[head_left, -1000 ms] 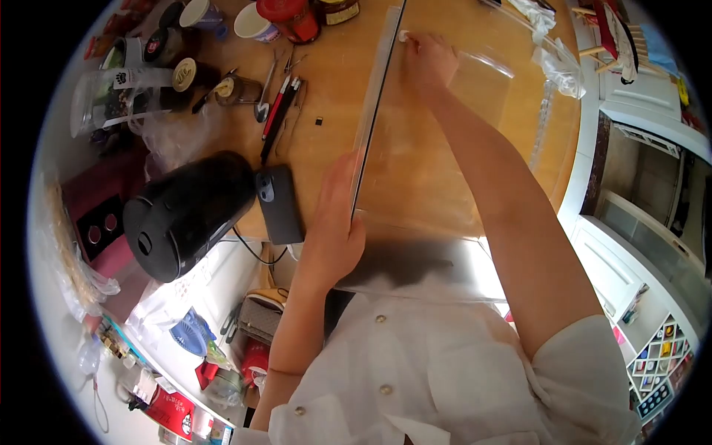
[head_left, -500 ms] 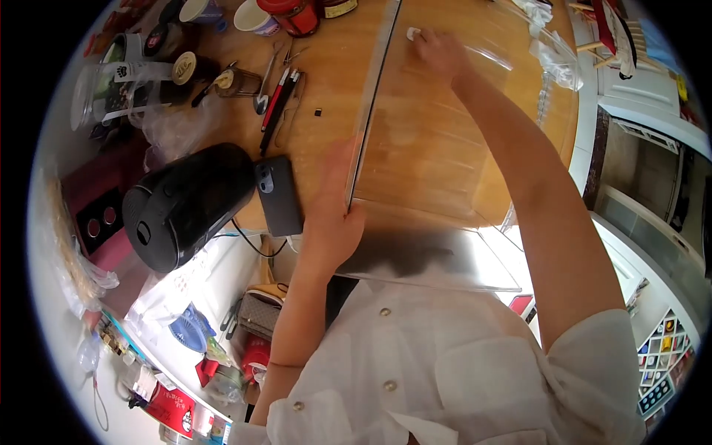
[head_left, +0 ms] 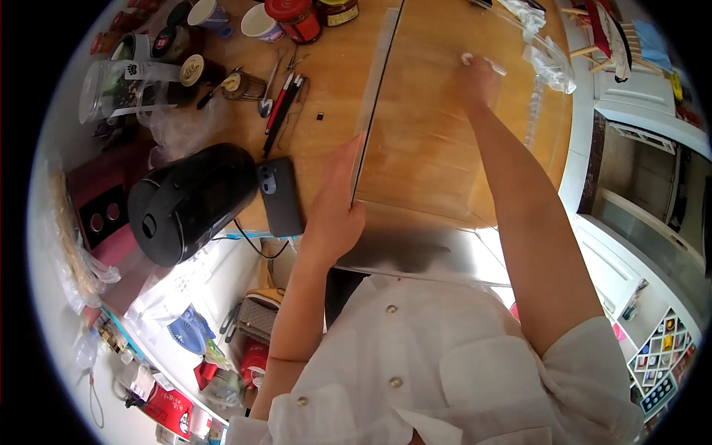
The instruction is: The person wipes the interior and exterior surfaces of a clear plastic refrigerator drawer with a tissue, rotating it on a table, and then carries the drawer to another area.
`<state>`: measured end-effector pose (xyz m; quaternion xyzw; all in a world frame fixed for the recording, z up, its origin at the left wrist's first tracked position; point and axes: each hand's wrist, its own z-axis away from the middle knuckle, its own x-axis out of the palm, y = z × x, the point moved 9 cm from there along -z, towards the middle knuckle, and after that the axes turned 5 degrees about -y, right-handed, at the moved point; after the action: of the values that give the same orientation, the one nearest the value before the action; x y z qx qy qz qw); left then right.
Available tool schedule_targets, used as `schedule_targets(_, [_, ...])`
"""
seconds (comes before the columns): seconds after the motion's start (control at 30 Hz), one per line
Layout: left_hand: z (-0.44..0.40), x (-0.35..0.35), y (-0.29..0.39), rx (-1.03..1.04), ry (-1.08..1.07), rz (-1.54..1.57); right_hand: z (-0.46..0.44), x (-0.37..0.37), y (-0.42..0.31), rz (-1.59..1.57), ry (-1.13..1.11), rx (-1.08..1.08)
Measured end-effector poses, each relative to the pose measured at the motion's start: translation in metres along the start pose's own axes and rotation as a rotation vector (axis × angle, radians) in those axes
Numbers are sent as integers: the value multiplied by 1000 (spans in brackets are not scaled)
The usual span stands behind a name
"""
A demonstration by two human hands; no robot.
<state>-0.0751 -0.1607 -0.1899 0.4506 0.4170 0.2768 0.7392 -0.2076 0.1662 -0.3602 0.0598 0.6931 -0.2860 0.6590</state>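
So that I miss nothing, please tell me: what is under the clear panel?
Through the clear panel, the wooden table can be seen. The part behind the right hand and forearm is covered and cannot be seen.

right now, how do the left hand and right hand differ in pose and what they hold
The left hand grips an edge of the clear panel; the right hand holds a small white piece. The left hand is nearer the body, while the right hand reaches farther out. Both are bare.
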Motion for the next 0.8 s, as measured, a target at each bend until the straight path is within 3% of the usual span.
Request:
schedule_targets(0.13, [1,3,-5,-17,-18,41,17,4,-75,-141,-36,-81])
schedule_targets(0.23, [1,5,-10,0,-11,35,50,18,-121,-194,-172,-431])
schedule_targets(0.3, [2,5,-8,-6,-6,36,75,16,-127,-158,-156,-606])
schedule_targets(0.4, [4,2,-2,-35,-6,51,128,28,-129,-257,-383,-667])
schedule_targets(0.63, [3,4,-4,-38,-15,35,244,18,-139,-12,-703,-991])
schedule_targets(0.8, [4,3,-6,-7,-2,54,140,12,-125,-361,-469,-477])
